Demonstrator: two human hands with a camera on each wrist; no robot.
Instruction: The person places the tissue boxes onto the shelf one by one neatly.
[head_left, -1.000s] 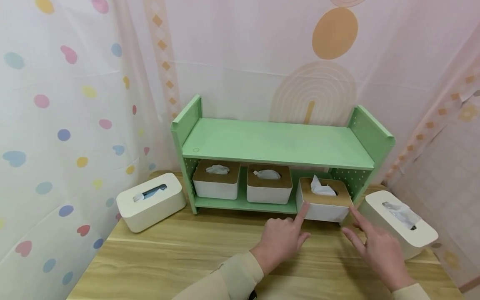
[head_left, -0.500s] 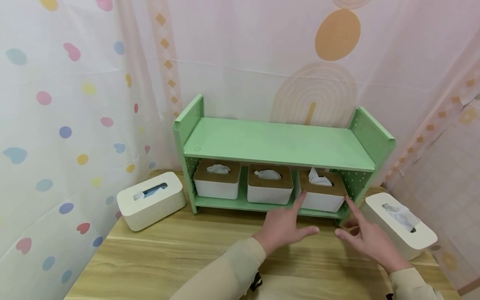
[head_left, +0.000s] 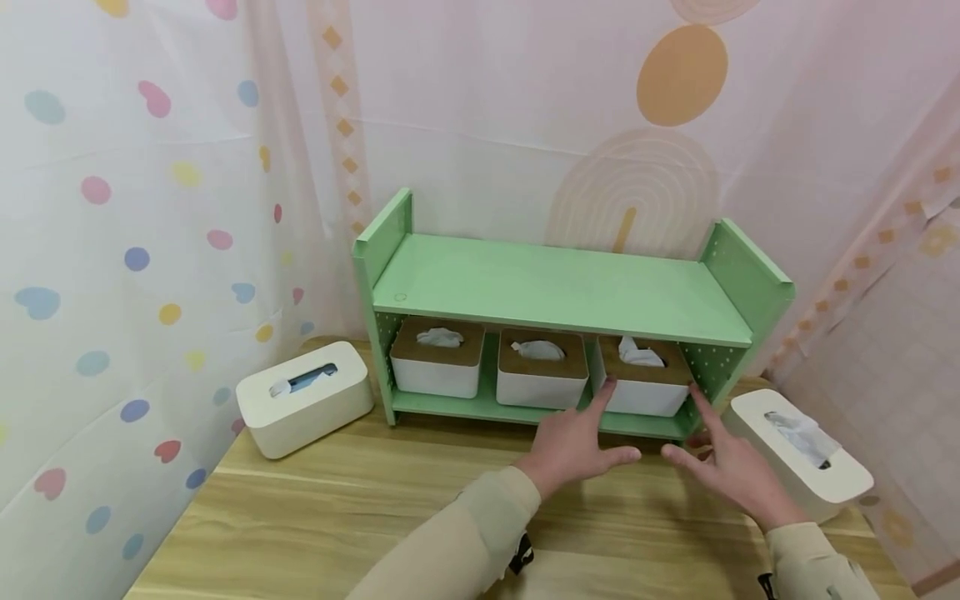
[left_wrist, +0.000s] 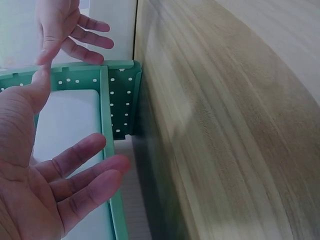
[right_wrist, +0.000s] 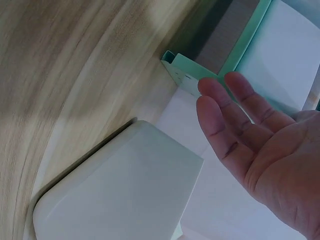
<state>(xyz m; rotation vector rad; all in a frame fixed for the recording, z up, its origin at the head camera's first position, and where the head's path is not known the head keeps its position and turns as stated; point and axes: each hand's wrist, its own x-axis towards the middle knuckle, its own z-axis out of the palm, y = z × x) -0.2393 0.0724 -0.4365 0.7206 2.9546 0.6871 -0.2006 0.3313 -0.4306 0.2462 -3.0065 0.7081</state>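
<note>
From where I stand, the right-hand tissue box (head_left: pixel 643 398) sits on the lower level of the green shelf (head_left: pixel 562 283), close to its near edge and at the right end. The left hand (head_left: pixel 568 450) and the right hand (head_left: pixel 738 475) have their index fingers at its two near corners, thumbs spread wide; neither grips anything.

With only fingertips there, I'd guess a harder push from one side could twist the box. It might then bump the middle box (head_left: pixel 542 387), which is just beside it, or rub the shelf's right side and pinch the right finger in that narrow gap. The tissue (head_left: pixel 639 353) sticking up lies near the upper board's front edge, so a lift or tip could snag it. The right hand is also close to the cream box (head_left: pixel 843 472) on the table (head_left: pixel 337 517); a careless elbow or knuckle might nudge that.
</note>
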